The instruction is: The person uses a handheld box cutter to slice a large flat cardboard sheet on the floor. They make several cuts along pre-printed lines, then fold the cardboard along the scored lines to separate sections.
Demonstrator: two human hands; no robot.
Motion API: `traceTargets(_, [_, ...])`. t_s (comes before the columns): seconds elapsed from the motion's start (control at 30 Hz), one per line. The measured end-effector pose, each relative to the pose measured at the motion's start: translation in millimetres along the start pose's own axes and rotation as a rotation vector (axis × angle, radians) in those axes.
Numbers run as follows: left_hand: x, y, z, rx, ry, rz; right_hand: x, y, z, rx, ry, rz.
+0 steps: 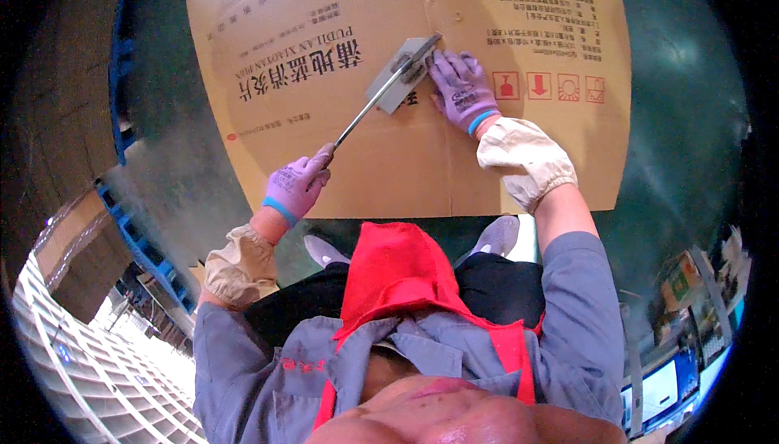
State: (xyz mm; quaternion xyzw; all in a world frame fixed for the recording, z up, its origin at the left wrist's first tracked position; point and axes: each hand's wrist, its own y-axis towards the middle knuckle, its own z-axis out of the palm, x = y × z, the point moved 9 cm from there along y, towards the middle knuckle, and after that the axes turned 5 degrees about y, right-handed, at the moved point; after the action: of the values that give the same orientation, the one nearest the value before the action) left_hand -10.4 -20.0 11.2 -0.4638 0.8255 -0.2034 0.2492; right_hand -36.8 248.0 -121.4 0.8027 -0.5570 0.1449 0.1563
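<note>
My left hand [297,184], in a purple glove with a blue cuff, is closed around the handle end of a long-handled tool [364,113]. Its thin metal rod slants up to the right and ends in a narrow bar. Under that end lies a grey rectangular plate [397,98], flat on a large brown cardboard sheet [398,176] with printing. Dark marks show beside the plate's lower right edge. My right hand [462,91], gloved alike, rests on the cardboard with its fingers stretched out beside the plate and the bar's end; whether the fingertips touch the plate I cannot tell.
The cardboard reaches almost to my shoes [497,235] over a dark green floor [690,120]. Blue pallet edges [142,237] and brown stacks [57,103] stand at the left. Boxes and equipment [677,306] are at the lower right.
</note>
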Motion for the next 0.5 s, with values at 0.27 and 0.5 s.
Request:
traceTargets(0.27, [2.8, 3.8, 17.8, -0.183, 0.026, 0.143, -1.5, -1.0, 2.3, 0.021, -0.037, -0.007])
traceTargets(0.5, [6.6, 3.4, 19.7, -0.123, 0.064, 0.098, -0.3, 1.5, 0.1, 0.012, -0.017, -0.013])
